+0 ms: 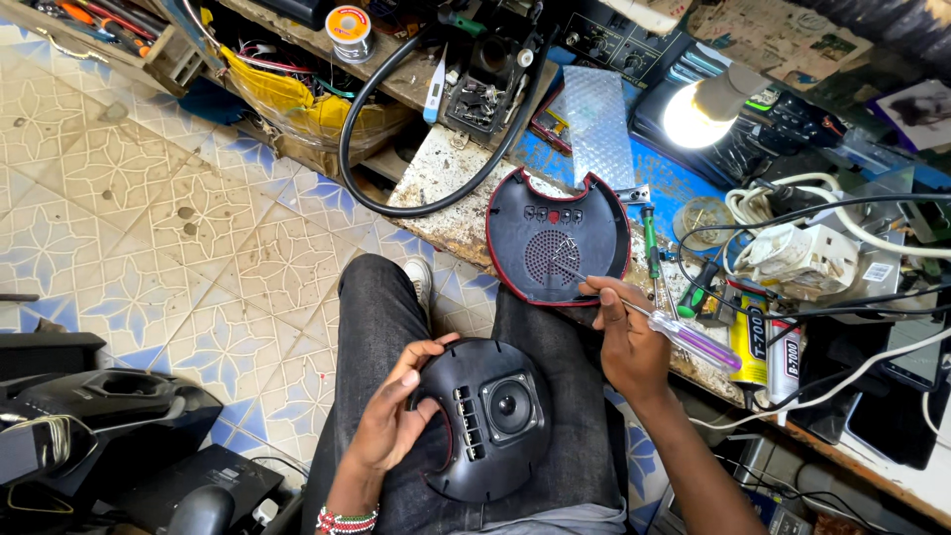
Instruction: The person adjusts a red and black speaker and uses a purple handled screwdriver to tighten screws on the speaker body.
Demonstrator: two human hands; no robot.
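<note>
I see left hand (396, 421) curled round left edge of round black speaker housing (492, 418), fingers pressed on rim, holding it flat on lap. Square speaker driver (511, 404) faces up at housing centre. My right hand (626, 337) pinches purple-handled screwdriver (684, 337), thumb and fingers closed on shaft, tip pointing toward grille of black front cover (557, 238). Cover, red-trimmed, rests on workbench (446, 188) edge just beyond knees. Green screwdriver (651, 241) lies beside cover. Lit lamp bulb (698, 114) further right.
</note>
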